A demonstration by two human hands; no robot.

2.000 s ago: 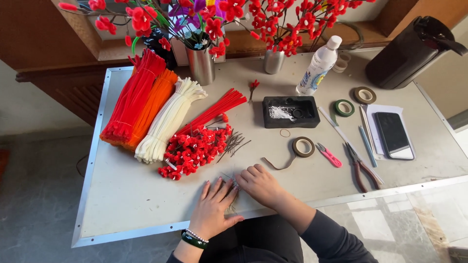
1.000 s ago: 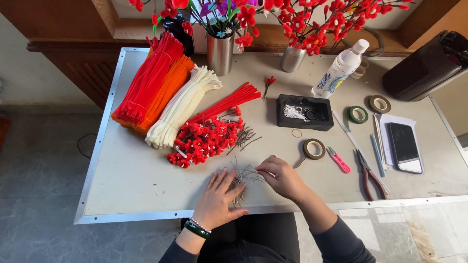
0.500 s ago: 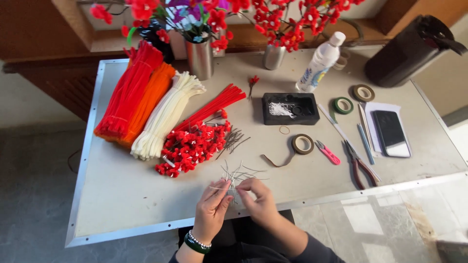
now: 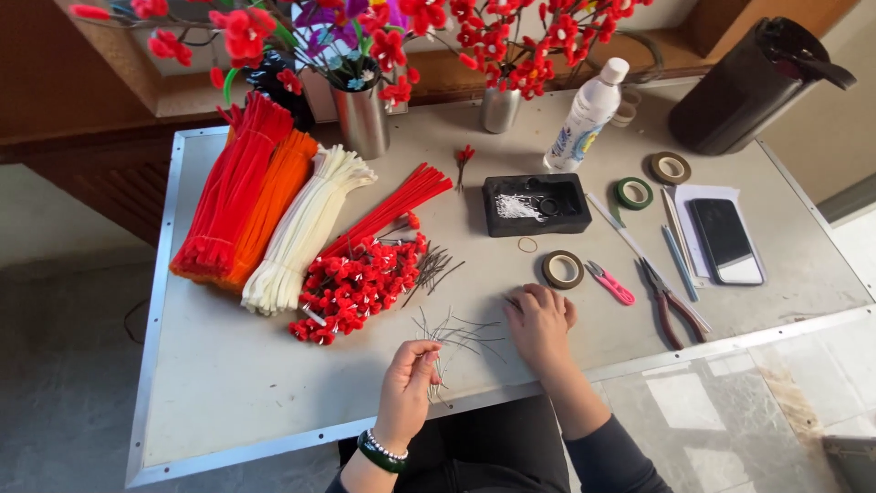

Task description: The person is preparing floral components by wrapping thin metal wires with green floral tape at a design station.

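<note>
Near table edge (image 4: 274, 447): L hand (image 4: 408, 383) pinching wires (image 4: 456, 333).

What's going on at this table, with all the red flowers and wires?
A person sits at a grey table, sorting thin wires. The left hand pinches a few wires upright in its fingers, while the right hand rests flat on the table beside the loose ones. Just beyond lie a pile of small red flowers, bundles of pipe cleaners, tape rolls, pliers and a phone.
</note>
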